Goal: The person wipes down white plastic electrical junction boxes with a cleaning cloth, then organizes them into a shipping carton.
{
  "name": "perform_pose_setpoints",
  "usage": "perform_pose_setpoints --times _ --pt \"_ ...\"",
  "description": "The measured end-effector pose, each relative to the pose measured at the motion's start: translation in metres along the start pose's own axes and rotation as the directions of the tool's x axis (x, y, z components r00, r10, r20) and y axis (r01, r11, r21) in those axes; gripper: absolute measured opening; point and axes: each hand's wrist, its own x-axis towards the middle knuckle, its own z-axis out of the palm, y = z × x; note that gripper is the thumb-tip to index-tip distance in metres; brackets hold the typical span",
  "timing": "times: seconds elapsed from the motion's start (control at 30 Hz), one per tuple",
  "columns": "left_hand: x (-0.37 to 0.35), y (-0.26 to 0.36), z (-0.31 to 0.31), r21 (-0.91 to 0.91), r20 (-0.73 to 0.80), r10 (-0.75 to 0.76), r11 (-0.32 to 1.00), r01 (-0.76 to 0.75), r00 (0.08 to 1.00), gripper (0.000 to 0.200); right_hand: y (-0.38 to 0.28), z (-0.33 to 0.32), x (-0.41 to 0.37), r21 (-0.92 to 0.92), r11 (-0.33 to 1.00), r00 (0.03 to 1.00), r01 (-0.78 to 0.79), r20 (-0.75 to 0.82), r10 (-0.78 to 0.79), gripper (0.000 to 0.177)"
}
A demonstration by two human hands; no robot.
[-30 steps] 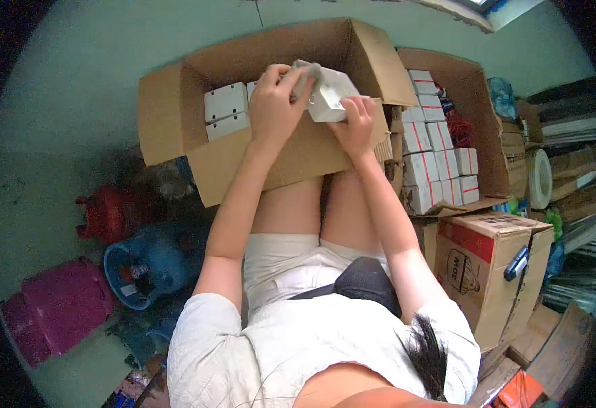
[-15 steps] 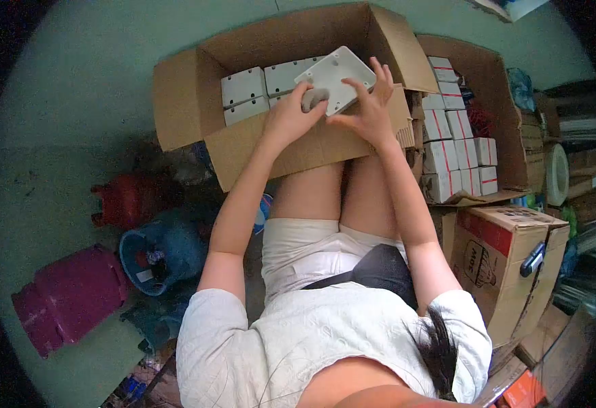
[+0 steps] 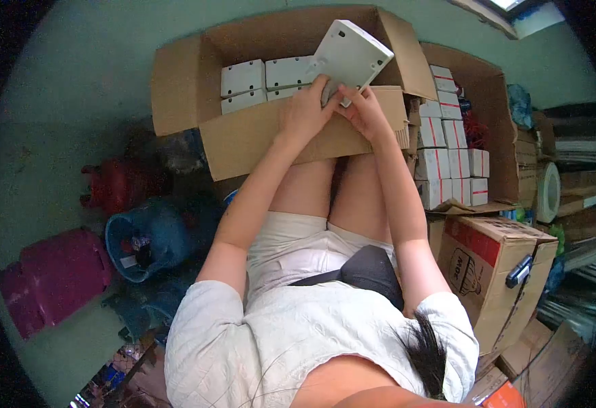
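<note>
On a green floor, over the open brown cardboard box's (image 3: 243,139) near edge, the left hand (image 3: 306,112) and right hand (image 3: 364,112) both grip a flat white square plastic panel (image 3: 350,56).

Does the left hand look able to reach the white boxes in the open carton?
Probably yes. The carton is open and the white boxes lie just beside the left hand, nothing between. But it grips the white panel together with the right hand.
</note>
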Motion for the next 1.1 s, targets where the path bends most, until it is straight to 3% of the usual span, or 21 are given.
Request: perform_pose_setpoints --times 0.03,0.07,0.13,0.27,0.33,0.37,0.43,0.47,0.53,0.57,0.63,0.67,0.73,0.77,0.87,0.93,1.07,1.1 --pt "0.001 -0.004 0.000 0.175 -0.021 0.033 0.984 -0.029 0.999 0.044 -0.001 0.004 -0.003 0.022 0.999 0.999 0.033 -0.016 -0.033 0.061" --pt "0.000 -0.007 0.001 0.181 -0.021 0.026 0.983 -0.022 0.999 0.044 0.004 0.000 -0.001 0.027 0.999 1.000 0.026 -0.012 -0.026 0.061" --pt "-0.002 -0.002 -0.005 0.318 -0.183 0.030 0.947 0.031 0.983 0.038 0.013 -0.008 0.002 -0.147 0.988 0.998 0.043 -0.039 -0.049 0.057" --pt "-0.002 0.002 -0.012 0.324 -0.107 0.077 0.945 -0.038 0.991 0.036 0.019 -0.006 -0.002 -0.097 0.988 0.982 0.122 -0.134 -0.135 0.054" --pt "0.001 0.005 -0.012 0.302 -0.071 -0.018 0.953 0.039 0.997 0.032 0.018 -0.007 -0.005 -0.389 0.915 0.965 0.102 -0.185 -0.186 0.054" --pt "0.001 0.004 -0.008 0.301 -0.067 -0.022 0.953 0.042 0.998 0.032 0.018 -0.008 -0.005 -0.388 0.916 0.965 0.097 -0.188 -0.181 0.054" --pt "-0.003 0.003 0.001 0.343 -0.014 0.142 0.931 -0.128 0.990 0.023 0.015 -0.008 -0.008 -0.533 0.841 0.972 0.090 -0.135 -0.190 0.054" --pt "-0.005 0.001 0.003 0.342 -0.012 0.139 0.931 -0.127 0.990 0.023 0.014 -0.008 -0.009 -0.533 0.842 0.973 0.086 -0.138 -0.187 0.054" --pt "-0.007 0.004 0.002 0.095 0.055 0.272 0.957 -0.276 0.961 0.023 0.011 -0.006 -0.011 -0.409 0.912 0.973 0.030 -0.196 -0.119 0.054" --pt "-0.006 0.004 0.000 0.094 0.057 0.270 0.957 -0.275 0.961 0.023 0.010 -0.005 -0.012 -0.407 0.913 0.973 0.027 -0.198 -0.117 0.054" --pt "0.002 0.013 -0.015 0.357 0.115 0.144 0.918 -0.176 0.983 0.024 0.006 -0.001 -0.013 -0.438 0.898 0.968 -0.040 -0.239 -0.073 0.054" --pt "0.005 0.013 -0.017 0.354 0.117 0.143 0.919 -0.176 0.983 0.024 0.011 -0.003 -0.011 -0.439 0.897 0.968 -0.043 -0.242 -0.072 0.054" --pt "0.014 0.010 -0.018 0.405 0.044 -0.017 0.914 -0.003 0.999 0.024 0.018 -0.005 -0.005 -0.411 0.906 0.976 0.099 -0.136 -0.168 0.054" --pt "0.014 0.011 -0.015 0.404 0.040 -0.013 0.915 -0.004 0.999 0.024 0.018 -0.009 -0.004 -0.413 0.905 0.976 0.103 -0.133 -0.172 0.054" --pt "0.008 0.012 -0.006 0.346 0.154 0.028 0.935 -0.080 0.988 0.030 0.016 -0.006 -0.008 -0.411 0.907 0.969 0.087 -0.178 -0.174 0.053" --pt "0.006 0.013 -0.009 0.028 0.326 0.163 0.983 -0.181 0.931 0.031 0.014 0.000 -0.011 0.000 0.984 0.979 0.179 -0.103 -0.178 0.052" --pt "0.016 0.005 -0.013 -0.076 0.361 0.256 0.966 -0.245 0.897 0.031 0.031 -0.030 0.002 -0.149 0.962 0.968 0.227 -0.072 -0.240 0.055" --pt "0.020 0.007 -0.012 -0.128 0.293 0.292 0.955 -0.266 0.910 0.029 0.026 -0.030 -0.002 -0.240 0.958 0.980 0.158 -0.082 -0.182 0.058"
